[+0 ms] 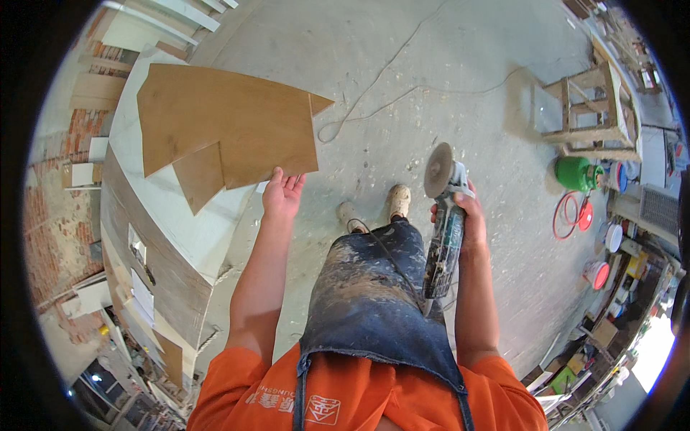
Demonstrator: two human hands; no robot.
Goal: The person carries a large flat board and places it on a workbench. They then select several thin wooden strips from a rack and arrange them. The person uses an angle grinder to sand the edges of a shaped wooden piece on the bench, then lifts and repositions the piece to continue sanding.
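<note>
My left hand (282, 194) pinches the near edge of a flat brown board (237, 118), thumb on top and the other fingers partly under it. This board has an angular outline and lies over a second brown piece (198, 176) that pokes out on the near side. Both rest on a pale worktable (205, 244) to my left, the board jutting past its right edge. On the right, my right hand (471, 219) is wrapped round an angle grinder (445, 233). Its round disc (438, 170) points away from me, raised above the floor. I cannot tell whether the disc is turning.
A thin cable (413, 90) loops across the floor ahead; a dark cord (392, 258) runs over my apron. To the right stand a wooden stand (596, 108), a green gas cylinder (575, 174), a red hose (566, 215) and buckets (596, 274). A cluttered shelf (611, 337) lines the right side.
</note>
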